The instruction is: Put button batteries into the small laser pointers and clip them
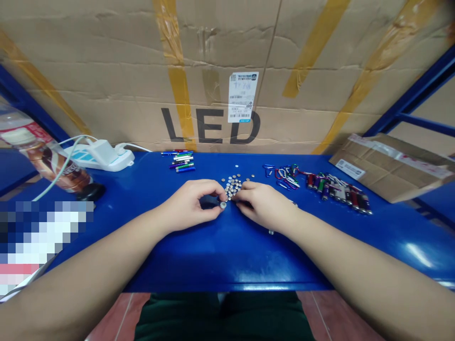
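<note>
My left hand (194, 204) is closed in a pinch, thumb and forefinger around a small round silver piece (223, 204) that looks like a button cell. Just beyond the fingertips lies a loose pile of button cells (232, 186) on the blue table (213, 255). The fingers of my right hand (265, 202) are curled at the right side of this pile. Its fingertips are partly hidden, so I cannot make out what they hold. A small shiny piece (271, 232) shows on the table below the right wrist.
Slim coloured metal tubes (183, 161) lie at the back left. To the right are carabiner clips (284, 175), short coloured cylinders (337, 192) and a cardboard box (394, 166). A power strip (103, 156) and a drink bottle (46, 156) occupy the left. Behind stands a large carton (124, 94).
</note>
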Available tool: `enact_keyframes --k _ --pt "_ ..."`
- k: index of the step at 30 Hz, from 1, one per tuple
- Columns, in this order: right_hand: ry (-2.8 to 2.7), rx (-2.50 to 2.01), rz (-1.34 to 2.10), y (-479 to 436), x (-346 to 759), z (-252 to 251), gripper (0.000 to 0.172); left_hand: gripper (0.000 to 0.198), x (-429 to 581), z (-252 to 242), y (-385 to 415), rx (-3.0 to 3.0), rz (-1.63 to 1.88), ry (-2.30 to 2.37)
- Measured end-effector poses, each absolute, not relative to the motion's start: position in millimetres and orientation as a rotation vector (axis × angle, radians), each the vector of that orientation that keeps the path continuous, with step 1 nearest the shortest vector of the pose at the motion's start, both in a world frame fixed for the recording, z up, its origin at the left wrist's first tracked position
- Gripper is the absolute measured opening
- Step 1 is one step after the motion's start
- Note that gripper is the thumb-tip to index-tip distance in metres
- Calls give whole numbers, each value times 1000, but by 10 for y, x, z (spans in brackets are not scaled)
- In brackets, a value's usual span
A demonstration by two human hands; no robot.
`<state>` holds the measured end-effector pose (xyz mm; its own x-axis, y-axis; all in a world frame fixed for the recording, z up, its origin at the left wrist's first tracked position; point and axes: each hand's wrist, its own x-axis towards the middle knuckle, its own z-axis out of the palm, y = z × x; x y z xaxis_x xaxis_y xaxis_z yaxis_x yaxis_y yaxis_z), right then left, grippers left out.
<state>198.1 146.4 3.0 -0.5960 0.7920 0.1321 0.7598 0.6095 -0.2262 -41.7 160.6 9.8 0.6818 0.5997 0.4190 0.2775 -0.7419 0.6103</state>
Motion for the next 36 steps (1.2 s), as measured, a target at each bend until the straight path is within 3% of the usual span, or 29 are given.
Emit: enact_keyframes --k 6,21,26,36 --pt "-2708 -955 169 1415 1994 45 12 11 -418 110 1602 2389 830 676" --pt "-2522 -845 504 1358 1973 69 22 10 -409 118 1606 2373 805 736" --pt "-2249 -696 434 1310 1959 80 20 8 -393 116 1590 2343 753 724" --pt "-2318 -620 301 1280 1947 60 18 8 -393 118 1582 2384 753 697"
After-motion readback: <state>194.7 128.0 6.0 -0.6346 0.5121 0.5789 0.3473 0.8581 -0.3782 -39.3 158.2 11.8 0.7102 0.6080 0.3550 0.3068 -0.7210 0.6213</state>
